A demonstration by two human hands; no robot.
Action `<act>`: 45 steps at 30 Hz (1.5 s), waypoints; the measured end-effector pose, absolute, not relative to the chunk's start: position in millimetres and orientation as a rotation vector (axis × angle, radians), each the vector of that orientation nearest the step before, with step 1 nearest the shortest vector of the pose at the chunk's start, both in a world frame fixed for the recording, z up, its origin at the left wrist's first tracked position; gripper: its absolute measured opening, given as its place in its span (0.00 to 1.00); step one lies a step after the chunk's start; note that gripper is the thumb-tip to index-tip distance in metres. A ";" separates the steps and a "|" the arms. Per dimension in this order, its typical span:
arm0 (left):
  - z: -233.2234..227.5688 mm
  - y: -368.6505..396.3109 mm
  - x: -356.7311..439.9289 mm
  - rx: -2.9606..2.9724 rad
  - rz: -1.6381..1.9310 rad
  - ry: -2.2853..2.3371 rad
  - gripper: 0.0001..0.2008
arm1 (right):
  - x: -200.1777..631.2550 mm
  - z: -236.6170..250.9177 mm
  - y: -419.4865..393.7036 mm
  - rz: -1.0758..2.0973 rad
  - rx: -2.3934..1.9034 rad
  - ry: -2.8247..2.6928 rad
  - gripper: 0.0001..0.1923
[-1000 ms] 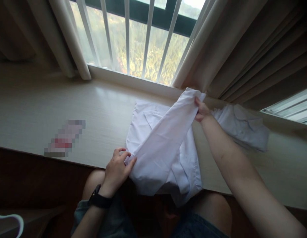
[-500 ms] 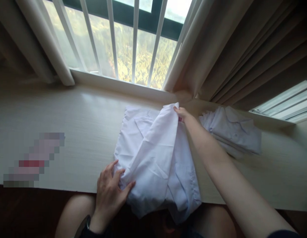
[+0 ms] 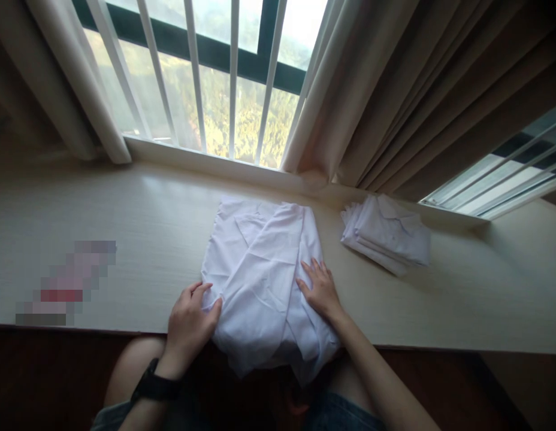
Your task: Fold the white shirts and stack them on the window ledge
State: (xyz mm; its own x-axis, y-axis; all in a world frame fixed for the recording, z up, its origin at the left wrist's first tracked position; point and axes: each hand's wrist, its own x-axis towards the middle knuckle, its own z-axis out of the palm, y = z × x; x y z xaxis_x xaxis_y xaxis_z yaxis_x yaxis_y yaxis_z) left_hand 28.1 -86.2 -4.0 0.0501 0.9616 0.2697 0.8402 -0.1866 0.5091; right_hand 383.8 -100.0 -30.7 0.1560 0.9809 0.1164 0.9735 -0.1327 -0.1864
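A white shirt [image 3: 260,269], partly folded, lies on the pale ledge in front of me, its lower end hanging over the front edge. One part of the cloth is laid diagonally across the rest. My left hand [image 3: 192,317] rests at the shirt's lower left edge, thumb and fingers apart, fingertips touching the fabric. On the right side of the shirt my right hand [image 3: 320,290] lies flat with its fingers spread. A black band circles my left wrist.
Folded white shirts [image 3: 388,233] are stacked on the ledge [image 3: 147,257] to the right. A pixelated, pinkish item [image 3: 71,278] lies at the left. Behind the ledge are a barred window [image 3: 215,108] and beige curtains [image 3: 386,90]. My legs are under the front edge.
My right hand has let go of the shirt's far corner and moved down toward me, now flat on the cloth. The raised fabric has settled. My left hand stays at the left edge.
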 end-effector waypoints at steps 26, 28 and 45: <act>16.7 -11.5 42.8 2.075 1.077 1.616 0.24 | 321.6 -9.9 -86.8 0.083 -2.458 -1.827 0.30; 38.1 21.4 52.5 2.076 1.001 1.565 0.25 | 316.7 -7.9 -90.9 0.078 -2.496 -1.801 0.30; 54.7 -86.8 -27.5 1.396 0.278 1.202 0.27 | 344.0 -15.3 -72.8 0.105 -2.179 -2.213 0.30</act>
State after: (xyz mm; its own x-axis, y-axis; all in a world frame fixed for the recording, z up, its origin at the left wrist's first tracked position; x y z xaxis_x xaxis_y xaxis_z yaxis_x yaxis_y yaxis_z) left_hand -27.5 -86.8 54.7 0.4352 0.7657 -0.4735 0.4799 0.2477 0.8416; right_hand 344.0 -72.8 -15.3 -0.0163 0.9996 -0.0235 0.9973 0.0146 -0.0716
